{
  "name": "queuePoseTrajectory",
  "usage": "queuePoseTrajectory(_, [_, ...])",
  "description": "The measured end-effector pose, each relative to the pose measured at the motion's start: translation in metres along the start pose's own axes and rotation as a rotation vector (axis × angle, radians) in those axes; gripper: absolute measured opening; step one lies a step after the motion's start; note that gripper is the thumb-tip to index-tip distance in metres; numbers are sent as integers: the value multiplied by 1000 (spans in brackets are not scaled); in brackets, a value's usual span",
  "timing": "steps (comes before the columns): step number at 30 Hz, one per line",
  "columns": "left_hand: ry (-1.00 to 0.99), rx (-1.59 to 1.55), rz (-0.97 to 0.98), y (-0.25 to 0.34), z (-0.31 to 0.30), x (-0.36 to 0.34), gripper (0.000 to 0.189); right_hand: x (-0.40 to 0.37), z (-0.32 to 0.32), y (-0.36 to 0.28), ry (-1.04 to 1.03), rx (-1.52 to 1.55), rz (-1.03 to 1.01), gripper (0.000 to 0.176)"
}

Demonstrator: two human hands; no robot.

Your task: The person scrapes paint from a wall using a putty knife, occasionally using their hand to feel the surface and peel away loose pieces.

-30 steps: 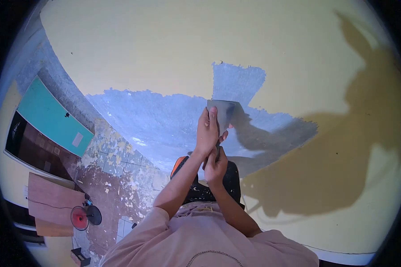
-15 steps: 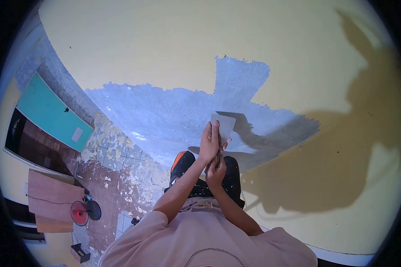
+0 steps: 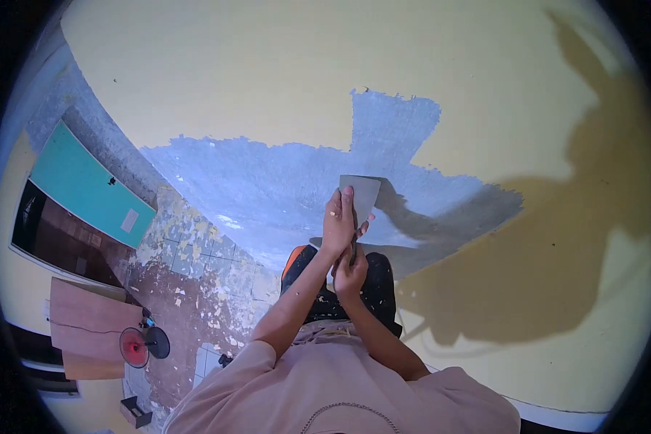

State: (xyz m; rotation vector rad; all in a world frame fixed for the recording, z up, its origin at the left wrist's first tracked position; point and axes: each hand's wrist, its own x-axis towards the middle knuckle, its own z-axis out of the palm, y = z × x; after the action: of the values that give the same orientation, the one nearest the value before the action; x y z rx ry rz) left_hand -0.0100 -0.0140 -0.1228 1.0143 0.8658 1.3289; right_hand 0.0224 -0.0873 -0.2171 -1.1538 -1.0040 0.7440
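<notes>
A broad metal scraper (image 3: 362,192) is held in front of me with its flat blade against or very near the wall, on the grey bared patch (image 3: 267,177). My left hand (image 3: 338,228) grips it higher up, thumb stretched along the blade and fingertips showing at its right side. Lower down, my right hand (image 3: 350,273) is wrapped round the handle, most of which is hidden. Small paint flakes cling to my left hand and forearm.
Yellow paint (image 3: 217,72) surrounds the grey patch with ragged edges. Flakes litter the floor (image 3: 217,296) at left. A fan (image 3: 134,347), a pinkish-brown board (image 3: 87,325) and a turquoise door (image 3: 87,181) stand further left. My knees (image 3: 380,282) are close to the wall.
The scraper and both hands have shifted slightly upward along the wall. The grip looks the same, and the bared patch shows no clear difference.
</notes>
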Motion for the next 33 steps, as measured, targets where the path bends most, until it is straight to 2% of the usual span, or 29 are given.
queuePoseTrajectory(2, [21,33,15,31,12,4,38,17,5,-7,11,-85,-56,23])
queuePoseTrajectory(4, [-22,73,183,61,22,13,38,41,16,-41,103,-125,-361,24])
queuePoseTrajectory(7, [-33,43,195,83,28,17,38,51,21,-62,21,-4,-275,25])
queuePoseTrajectory(8, [-31,44,201,74,24,17,38,47,18,-51,18,-1,-280,25])
queuePoseTrajectory(10, [29,132,119,37,10,10,38,25,7,-16,-25,-100,-145,24])
queuePoseTrajectory(11, [23,84,62,27,8,4,39,13,7,-23,-10,23,-22,24])
queuePoseTrajectory(14, [2,90,71,38,11,5,40,18,11,-26,37,-50,-104,23])
queuePoseTrajectory(15, [24,109,127,48,14,11,39,29,11,-24,12,-112,-210,23])
queuePoseTrajectory(16, [24,109,114,64,19,13,39,36,15,-36,15,-117,-198,23])
queuePoseTrajectory(18, [-23,-4,198,93,29,18,36,49,22,-80,-34,12,-48,29])
queuePoseTrajectory(19, [-37,33,224,94,28,18,37,45,23,-92,-26,-12,31,30])
queuePoseTrajectory(20, [-38,34,235,89,22,16,37,40,24,-84,-29,-7,21,30])
queuePoseTrajectory(22, [-61,99,112,62,10,7,40,21,22,-51,58,-200,-154,27])
queuePoseTrajectory(24, [-37,45,85,49,8,6,39,13,23,-40,79,-160,-106,29])
queuePoseTrajectory(26, [3,129,92,46,6,3,40,9,21,-41,36,-39,2,30])
queuePoseTrajectory(27, [-2,117,91,58,10,7,41,16,25,-58,71,-56,-45,30])
queuePoseTrajectory(30, [-40,96,60,60,7,10,41,13,30,-71,42,42,63,27])
queuePoseTrajectory(33, [-62,94,63,55,5,4,42,7,30,-60,85,56,21,27])
